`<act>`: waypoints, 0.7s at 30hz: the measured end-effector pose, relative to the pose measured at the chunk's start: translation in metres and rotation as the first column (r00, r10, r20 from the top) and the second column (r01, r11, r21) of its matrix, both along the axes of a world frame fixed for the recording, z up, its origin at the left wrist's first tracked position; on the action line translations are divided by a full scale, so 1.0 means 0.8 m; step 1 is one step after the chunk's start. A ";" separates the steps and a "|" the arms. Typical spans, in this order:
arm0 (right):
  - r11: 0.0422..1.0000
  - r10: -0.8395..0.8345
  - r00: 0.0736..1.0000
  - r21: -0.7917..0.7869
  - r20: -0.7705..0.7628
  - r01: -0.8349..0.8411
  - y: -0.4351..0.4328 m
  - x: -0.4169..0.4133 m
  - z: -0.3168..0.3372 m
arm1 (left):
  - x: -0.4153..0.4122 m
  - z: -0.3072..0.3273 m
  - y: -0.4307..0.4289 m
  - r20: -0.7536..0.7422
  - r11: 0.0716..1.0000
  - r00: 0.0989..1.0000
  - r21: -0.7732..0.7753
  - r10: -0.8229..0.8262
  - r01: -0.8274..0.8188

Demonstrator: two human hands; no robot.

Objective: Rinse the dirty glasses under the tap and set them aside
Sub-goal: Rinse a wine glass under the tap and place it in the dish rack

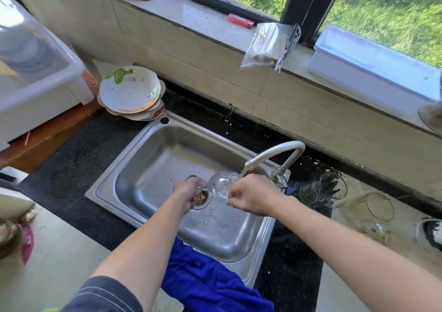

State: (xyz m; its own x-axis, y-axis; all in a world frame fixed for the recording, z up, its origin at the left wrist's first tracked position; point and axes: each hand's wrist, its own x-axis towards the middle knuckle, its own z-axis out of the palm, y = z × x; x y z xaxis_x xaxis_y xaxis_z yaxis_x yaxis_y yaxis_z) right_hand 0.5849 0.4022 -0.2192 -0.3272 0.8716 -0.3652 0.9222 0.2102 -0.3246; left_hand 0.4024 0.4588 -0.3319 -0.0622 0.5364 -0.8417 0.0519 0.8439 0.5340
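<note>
Status: mid-rinse on one glass (221, 185). We hold it tipped on its side over the sink (148, 149), right under the spout of the tap (275, 152). The tap is on and the water (242, 173) lands at the glass's right end.

Hands: both are on the glass. The left hand (187, 195) is curled round what looks like its handle. The right hand (251, 198) has bent fingers on the rim end and seems to pinch it.

Queue: the table (71, 168) right of the sink carries more glassware.
- A second glass (323, 189) lies on its side just beside the tap base.
- A third glass (369, 207) sits tilted further toward the table's right edge, with a yellowish tint.
- There is possibly more glass in front of that one, but it's too blurred to call.

We can't tell for sure whether those two are rinsed or waiting. The tint on the third suggests it's waiting. We see no obvious group of clean glasses set aside.

Out of scope: dirty plates (131, 94) are stacked at the sink's back left corner, and a blue cloth (210, 285) is draped over its front edge.

Our estimate: early in the task. One glass is under the water, none is confirmed done, and at least two look left. What's left on this one is to finish rinsing it and set it aside.
</note>
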 end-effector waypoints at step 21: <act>0.987 -0.023 0.987 0.156 -0.158 0.048 -0.020 -0.016 -0.020 | 0.008 0.023 -0.001 0.041 0.997 0.997 -0.024 -0.069 0.070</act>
